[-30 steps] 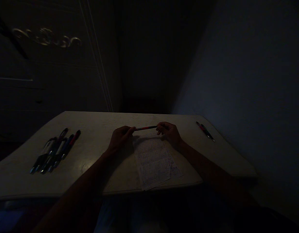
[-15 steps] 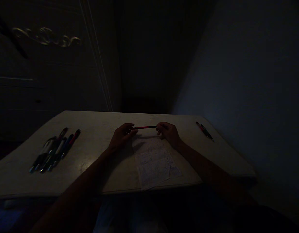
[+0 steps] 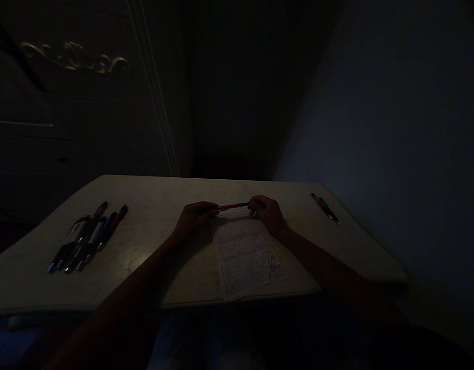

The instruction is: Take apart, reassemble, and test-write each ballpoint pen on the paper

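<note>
A slim red and black pen [image 3: 232,206] is held level between my two hands, just above the far end of a written-on paper sheet [image 3: 242,262]. My left hand [image 3: 196,216] pinches its left end between thumb and fingers. At the other end, the fingertips of my right hand [image 3: 268,211] are closed on the dark part. The paper looks creased and covered in bluish handwriting, with a second layer showing at its right edge. Dim light hides the finer details of the pen.
Several pens [image 3: 86,236] lie in a bunch on the left of the pale table [image 3: 152,195]. Two more pens [image 3: 326,208] rest near its right edge. A dark cabinet with a gilded ornament [image 3: 73,57] stands at the left, a wall [image 3: 394,128] at the right.
My left hand has shifted slightly right and down along the pen and now pinches its end more closely. The pen tilts a little more, its left end lower.
</note>
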### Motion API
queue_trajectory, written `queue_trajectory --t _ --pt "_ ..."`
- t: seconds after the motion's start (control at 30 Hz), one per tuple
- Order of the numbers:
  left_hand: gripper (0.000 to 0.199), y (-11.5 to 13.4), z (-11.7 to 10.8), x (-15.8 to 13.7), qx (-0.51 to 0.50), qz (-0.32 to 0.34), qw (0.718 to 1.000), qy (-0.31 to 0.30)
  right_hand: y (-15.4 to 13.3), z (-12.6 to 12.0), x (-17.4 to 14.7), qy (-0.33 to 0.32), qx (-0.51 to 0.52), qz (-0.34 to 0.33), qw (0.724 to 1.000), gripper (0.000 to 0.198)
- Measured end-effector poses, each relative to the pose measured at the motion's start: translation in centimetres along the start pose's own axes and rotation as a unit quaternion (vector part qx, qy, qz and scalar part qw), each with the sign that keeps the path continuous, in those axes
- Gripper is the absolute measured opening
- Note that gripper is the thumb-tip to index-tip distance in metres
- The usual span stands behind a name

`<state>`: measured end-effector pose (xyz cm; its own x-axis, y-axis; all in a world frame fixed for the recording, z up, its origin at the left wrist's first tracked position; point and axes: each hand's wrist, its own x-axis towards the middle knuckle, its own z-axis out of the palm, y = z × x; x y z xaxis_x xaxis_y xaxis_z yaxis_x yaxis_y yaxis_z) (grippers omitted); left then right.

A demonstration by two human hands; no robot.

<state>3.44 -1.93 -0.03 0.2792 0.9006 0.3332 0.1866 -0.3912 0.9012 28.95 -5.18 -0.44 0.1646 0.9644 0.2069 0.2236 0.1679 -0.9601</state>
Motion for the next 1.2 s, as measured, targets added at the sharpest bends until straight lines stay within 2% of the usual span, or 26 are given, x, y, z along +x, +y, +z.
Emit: queue_trajectory --t 0.1,0.27,0.5,0.67,0.73,0.8,0.9,1.0,1.13,1.2 --pt "0.020 -0.2 0.0 -0.4 0.008 0.017 1.000 -0.001 0.4 0.1 -0.1 -0.001 -0.017 -0.011 1.000 0.023" --pt "0.020 -0.2 -0.2 -0.5 0.036 0.056 0.997 0.024 0.6 0.4 -0.5 -0.021 -0.012 -0.008 1.000 0.039" --pt "0.015 0.7 -0.3 -0.5 0.074 0.092 0.991 0.070 -0.3 0.4 -0.5 -0.102 -0.012 -0.011 0.995 0.047" --pt "0.013 1.4 -0.4 -0.6 0.053 0.110 0.988 0.091 -1.1 0.0 -0.7 -0.157 0.017 0.015 0.987 0.050" --pt "0.017 1.7 -0.2 -0.5 0.002 0.081 0.992 0.096 -1.6 0.0 -0.9 -0.186 0.004 0.017 0.982 0.048" --pt "0.026 2.0 0.4 -0.3 -0.091 0.041 0.990 0.098 -2.0 0.0 -1.2 -0.206 -0.024 0.006 0.978 0.043" --pt "0.039 2.4 1.5 0.1 -0.228 -0.002 0.968 0.102 -2.3 0.0 -1.3 -0.228 -0.068 -0.030 0.971 0.035" --pt "0.046 2.6 2.4 1.0 -0.287 -0.044 0.951 0.104 -2.3 -0.3 -0.8 -0.224 -0.060 -0.063 0.971 0.035" --pt "0.025 3.0 3.0 3.0 -0.378 -0.090 0.917 0.092 -2.3 -1.0 0.1 -0.164 -0.022 -0.082 0.983 0.044" --pt "0.009 3.6 3.3 4.1 -0.454 -0.144 0.875 0.089 -2.3 -1.4 0.4 -0.125 -0.015 -0.076 0.989 0.050"
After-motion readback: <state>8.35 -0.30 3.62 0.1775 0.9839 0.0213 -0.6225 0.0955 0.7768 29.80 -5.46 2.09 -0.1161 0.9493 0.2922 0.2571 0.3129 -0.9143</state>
